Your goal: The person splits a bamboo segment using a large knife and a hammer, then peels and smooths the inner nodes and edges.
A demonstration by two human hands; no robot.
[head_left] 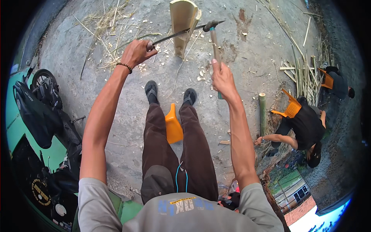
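Observation:
My left hand [135, 53] is closed round the handle of a long-bladed knife [170, 37], a machete by its shape. Its dark blade slants up to the right and lies across a split bamboo section [183, 19], which stands on end on the ground. In my right hand [224, 80] is a hammer [215, 42] with a blue-green and wooden handle. The hammer's dark head is at the blade's far part, just right of the bamboo; whether it presses on the blade I cannot tell.
Between my feet lies an orange plastic seat [174, 129]. A motorcycle [46, 104] stands at the left. On the right, a bamboo pole [262, 114], a pile of bamboo strips [307, 77] and two crouching people [305, 123] on orange chairs. Chips and straw [106, 23] litter the concrete.

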